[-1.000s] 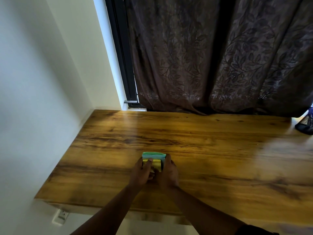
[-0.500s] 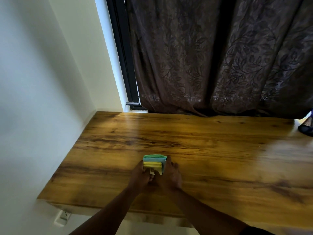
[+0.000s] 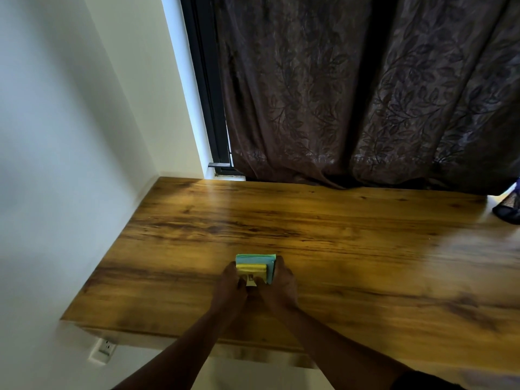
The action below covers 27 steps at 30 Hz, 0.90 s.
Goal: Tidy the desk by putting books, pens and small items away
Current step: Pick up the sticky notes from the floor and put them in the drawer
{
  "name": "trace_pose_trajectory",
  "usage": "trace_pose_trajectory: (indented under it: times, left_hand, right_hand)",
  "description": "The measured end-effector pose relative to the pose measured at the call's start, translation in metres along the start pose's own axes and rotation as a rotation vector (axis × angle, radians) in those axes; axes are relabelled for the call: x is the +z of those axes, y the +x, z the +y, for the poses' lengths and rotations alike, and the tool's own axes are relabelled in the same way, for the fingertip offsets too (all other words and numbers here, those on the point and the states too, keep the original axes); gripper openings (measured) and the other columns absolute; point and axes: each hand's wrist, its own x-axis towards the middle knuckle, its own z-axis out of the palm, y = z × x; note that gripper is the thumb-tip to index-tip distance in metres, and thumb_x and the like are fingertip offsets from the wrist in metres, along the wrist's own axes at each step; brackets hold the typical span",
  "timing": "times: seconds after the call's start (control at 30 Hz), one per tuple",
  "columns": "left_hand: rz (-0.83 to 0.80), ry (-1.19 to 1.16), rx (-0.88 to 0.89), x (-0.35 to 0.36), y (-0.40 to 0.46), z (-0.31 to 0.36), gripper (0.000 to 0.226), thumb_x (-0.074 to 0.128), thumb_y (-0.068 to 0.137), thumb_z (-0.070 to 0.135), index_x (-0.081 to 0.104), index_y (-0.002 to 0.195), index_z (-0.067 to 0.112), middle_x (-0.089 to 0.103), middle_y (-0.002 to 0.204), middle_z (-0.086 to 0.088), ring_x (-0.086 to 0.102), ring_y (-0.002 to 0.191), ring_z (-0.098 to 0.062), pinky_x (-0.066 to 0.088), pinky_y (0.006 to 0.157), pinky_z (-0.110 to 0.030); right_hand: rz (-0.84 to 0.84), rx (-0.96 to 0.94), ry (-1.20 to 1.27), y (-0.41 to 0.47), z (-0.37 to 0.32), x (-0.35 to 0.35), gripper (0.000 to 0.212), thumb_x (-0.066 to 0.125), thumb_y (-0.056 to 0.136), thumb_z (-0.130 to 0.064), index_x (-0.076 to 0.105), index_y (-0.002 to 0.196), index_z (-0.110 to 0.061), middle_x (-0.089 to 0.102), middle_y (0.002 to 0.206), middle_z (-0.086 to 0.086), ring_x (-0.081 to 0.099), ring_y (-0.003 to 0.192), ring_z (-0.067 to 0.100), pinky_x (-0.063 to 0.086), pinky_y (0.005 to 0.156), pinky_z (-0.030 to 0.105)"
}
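Sticky-note pads [image 3: 254, 264], a small stack in green, yellow and blue-green, sit on the wooden desk [image 3: 351, 243] toward its near left part, squeezed between both hands. In the head view, the left hand [image 3: 229, 288] curls against the stack's left side and near edge, grasping it, and the right hand [image 3: 281, 287] wraps the right side with a fingertip reaching the far corner, also grasping it. A pale scrap or tab pokes out at the near edge between the thumbs; it is too small and blurred to say what it is.

Judging from the grip, the pads are being squared up or gathered for lifting. The layers are not flush: the yellow block sits inset on the wider green one, so an uneven squeeze could let the upper pad slide off or loose leaves fan out and scatter. The desk's surface looks smooth and glossy, which would let the stack skid rather than stay put.

The desk is a thick slab with strong brown grain and a bright glare patch at right. Behind it hangs a dark brown curtain [image 3: 365, 94] with a leaf pattern, soft and pleated. A dark mesh-looking container [image 3: 508, 211] shows at the right edge, well apart from the hands. A wall socket [image 3: 103, 351] sits below the desk's left corner.
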Motion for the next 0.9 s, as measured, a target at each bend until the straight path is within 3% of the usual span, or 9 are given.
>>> trace_pose_trajectory:
  times: [0.17, 0.37, 0.43, 0.53, 0.67, 0.77, 0.9]
  left_hand:
    - [-0.087, 0.061, -0.040, 0.002, 0.001, 0.001, 0.060, 0.062, 0.095, 0.019, 0.031, 0.147, 0.022, 0.050, 0.127, 0.009, 0.052, 0.113, -0.009, 0.046, 0.091, -0.028]
    - [-0.090, 0.119, -0.012, -0.003, 0.004, -0.004, 0.066, 0.062, 0.093, 0.006, 0.030, 0.150, 0.018, 0.048, 0.144, -0.005, 0.048, 0.121, -0.012, 0.047, 0.100, -0.031]
    - [-0.070, 0.118, -0.018, -0.003, 0.004, -0.003, 0.065, 0.061, 0.092, 0.004, 0.034, 0.149, 0.019, 0.049, 0.144, -0.005, 0.050, 0.120, -0.013, 0.049, 0.099, -0.031]
    - [-0.056, 0.110, -0.034, -0.009, 0.002, 0.001, 0.049, 0.053, 0.098, 0.011, 0.040, 0.144, 0.022, 0.055, 0.136, -0.004, 0.060, 0.115, -0.022, 0.056, 0.094, -0.045]
    - [-0.036, 0.288, 0.008, -0.024, -0.001, -0.002, 0.033, 0.053, 0.102, 0.027, 0.053, 0.134, 0.023, 0.064, 0.129, 0.000, 0.061, 0.114, -0.018, 0.051, 0.088, -0.034]
    - [-0.009, 0.377, -0.042, -0.037, -0.003, -0.005, 0.028, 0.058, 0.098, 0.035, 0.061, 0.124, 0.024, 0.069, 0.119, 0.002, 0.064, 0.108, -0.020, 0.048, 0.082, -0.032]
    - [0.027, 0.415, -0.109, -0.053, -0.012, -0.011, 0.027, 0.067, 0.091, 0.037, 0.070, 0.115, 0.026, 0.073, 0.112, 0.004, 0.066, 0.106, -0.020, 0.053, 0.086, -0.034]
  right_hand:
    - [-0.034, 0.039, -0.002, -0.002, 0.000, 0.006, 0.080, 0.068, 0.094, -0.032, 0.022, 0.158, -0.021, 0.044, 0.145, 0.012, 0.045, 0.132, 0.028, 0.046, 0.103, 0.038]
    - [-0.043, 0.028, -0.046, -0.001, -0.002, 0.004, 0.075, 0.065, 0.097, -0.032, 0.022, 0.157, -0.020, 0.045, 0.147, 0.011, 0.046, 0.134, 0.027, 0.046, 0.103, 0.036]
    - [-0.041, 0.016, -0.060, 0.000, -0.003, 0.002, 0.071, 0.067, 0.097, -0.031, 0.027, 0.155, -0.020, 0.049, 0.145, 0.010, 0.049, 0.132, 0.025, 0.048, 0.100, 0.034]
    - [-0.030, 0.002, -0.053, 0.002, -0.007, -0.004, 0.065, 0.073, 0.092, -0.029, 0.041, 0.147, -0.020, 0.058, 0.140, 0.005, 0.055, 0.128, 0.022, 0.050, 0.096, 0.031]
    - [-0.058, 0.043, 0.062, 0.000, -0.011, -0.008, 0.063, 0.080, 0.085, -0.027, 0.048, 0.139, -0.021, 0.063, 0.133, 0.002, 0.062, 0.120, 0.020, 0.057, 0.091, 0.033]
    - [-0.038, 0.091, 0.092, -0.009, -0.016, -0.004, 0.061, 0.077, 0.089, -0.028, 0.044, 0.139, -0.021, 0.064, 0.131, 0.003, 0.067, 0.114, 0.022, 0.059, 0.078, 0.030]
    - [0.010, 0.125, 0.132, -0.026, -0.023, 0.012, 0.042, 0.072, 0.094, -0.025, 0.052, 0.131, -0.019, 0.068, 0.126, 0.005, 0.070, 0.105, 0.020, 0.062, 0.074, 0.032]
